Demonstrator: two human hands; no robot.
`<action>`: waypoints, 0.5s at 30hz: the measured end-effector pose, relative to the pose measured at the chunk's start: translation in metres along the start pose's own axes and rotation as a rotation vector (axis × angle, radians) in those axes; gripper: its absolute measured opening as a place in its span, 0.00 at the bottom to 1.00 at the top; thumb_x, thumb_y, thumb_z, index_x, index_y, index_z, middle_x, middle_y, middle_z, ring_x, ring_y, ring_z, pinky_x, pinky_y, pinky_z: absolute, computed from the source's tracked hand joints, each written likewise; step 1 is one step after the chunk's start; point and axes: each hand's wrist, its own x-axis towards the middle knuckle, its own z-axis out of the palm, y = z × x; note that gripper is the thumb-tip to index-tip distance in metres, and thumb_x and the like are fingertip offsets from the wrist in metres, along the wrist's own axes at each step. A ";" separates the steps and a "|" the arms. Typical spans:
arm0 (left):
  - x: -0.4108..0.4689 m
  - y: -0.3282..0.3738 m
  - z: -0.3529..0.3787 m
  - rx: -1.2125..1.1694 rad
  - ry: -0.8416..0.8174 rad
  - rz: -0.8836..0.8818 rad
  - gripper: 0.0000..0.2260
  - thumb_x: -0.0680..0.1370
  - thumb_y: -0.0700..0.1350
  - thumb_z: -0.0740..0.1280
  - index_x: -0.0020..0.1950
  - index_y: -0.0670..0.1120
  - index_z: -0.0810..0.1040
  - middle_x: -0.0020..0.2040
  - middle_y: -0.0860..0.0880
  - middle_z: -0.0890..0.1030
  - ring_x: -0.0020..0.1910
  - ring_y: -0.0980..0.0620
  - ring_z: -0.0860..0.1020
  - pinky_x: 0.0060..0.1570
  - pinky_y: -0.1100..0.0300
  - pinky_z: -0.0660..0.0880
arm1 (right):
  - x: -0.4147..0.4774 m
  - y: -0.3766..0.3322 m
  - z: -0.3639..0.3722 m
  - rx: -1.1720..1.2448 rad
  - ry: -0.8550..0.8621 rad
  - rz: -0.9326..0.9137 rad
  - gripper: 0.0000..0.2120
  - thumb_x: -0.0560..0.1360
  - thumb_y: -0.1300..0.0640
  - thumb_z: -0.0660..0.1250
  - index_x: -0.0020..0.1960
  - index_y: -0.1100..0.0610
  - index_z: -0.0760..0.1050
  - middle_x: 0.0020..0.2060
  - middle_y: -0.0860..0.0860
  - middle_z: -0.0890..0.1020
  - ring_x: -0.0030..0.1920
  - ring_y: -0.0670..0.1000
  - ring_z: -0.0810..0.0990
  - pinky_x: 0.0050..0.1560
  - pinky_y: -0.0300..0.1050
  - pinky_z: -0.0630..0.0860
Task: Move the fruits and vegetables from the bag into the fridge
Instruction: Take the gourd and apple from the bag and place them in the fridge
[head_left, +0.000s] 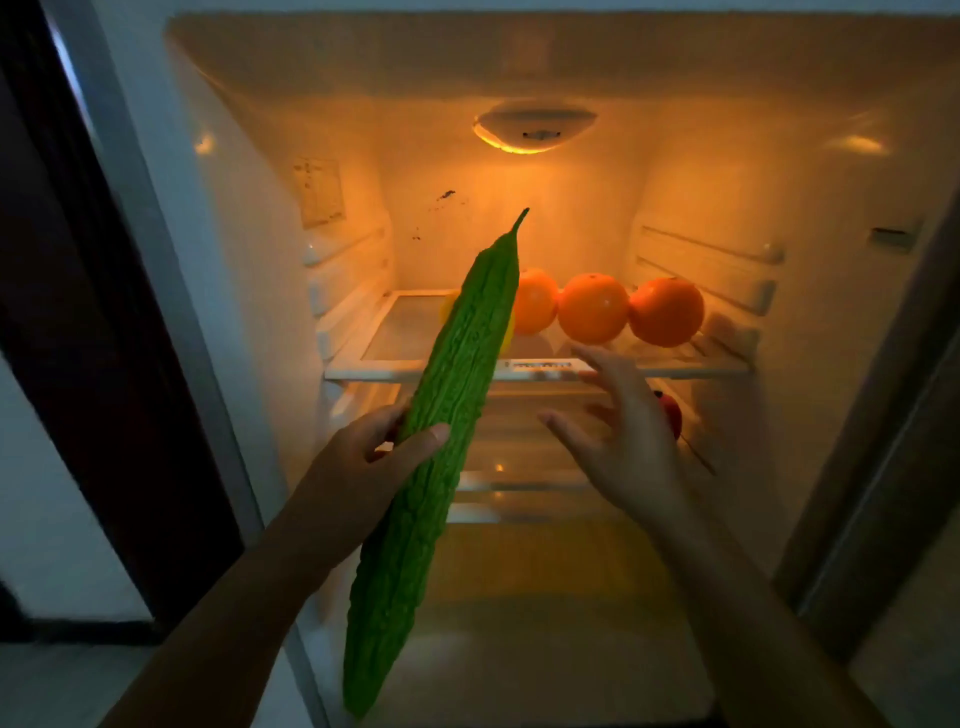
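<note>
step: putting the bitter gourd (441, 415) into the open fridge (701, 130), stem end first
left hand (363, 462): wrapped round the gourd's middle
right hand (618, 441): empty, fingers spread, near the glass shelf (395, 332)
shelf: three oranges (592, 307) on the right, something yellow behind the gourd
next: probably needs angling, it's long, so lay it on the free left side

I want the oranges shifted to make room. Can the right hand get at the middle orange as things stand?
Probably yes. The right hand is empty, fingers spread, just before the shelf edge below the middle orange. Nothing lies between them; the gourd is off to the left.
</note>
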 end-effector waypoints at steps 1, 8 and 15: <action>-0.003 -0.005 0.004 -0.004 -0.030 -0.005 0.13 0.66 0.55 0.68 0.49 0.56 0.80 0.43 0.48 0.83 0.39 0.54 0.82 0.33 0.66 0.76 | -0.015 0.002 -0.006 0.015 0.000 0.028 0.28 0.68 0.56 0.75 0.66 0.53 0.70 0.62 0.48 0.73 0.59 0.45 0.74 0.51 0.33 0.75; -0.027 -0.051 0.028 0.091 -0.269 -0.103 0.12 0.65 0.61 0.71 0.47 0.62 0.80 0.45 0.51 0.83 0.40 0.55 0.82 0.41 0.56 0.80 | -0.093 0.011 -0.033 -0.038 0.017 0.256 0.24 0.66 0.52 0.72 0.61 0.45 0.71 0.59 0.46 0.75 0.57 0.47 0.76 0.49 0.38 0.77; -0.023 -0.079 0.028 0.180 -0.352 -0.214 0.06 0.75 0.54 0.65 0.52 0.60 0.77 0.45 0.52 0.83 0.42 0.55 0.81 0.48 0.50 0.79 | -0.109 0.000 -0.021 -0.080 -0.019 0.298 0.25 0.68 0.60 0.74 0.62 0.48 0.71 0.57 0.40 0.73 0.54 0.43 0.75 0.48 0.33 0.75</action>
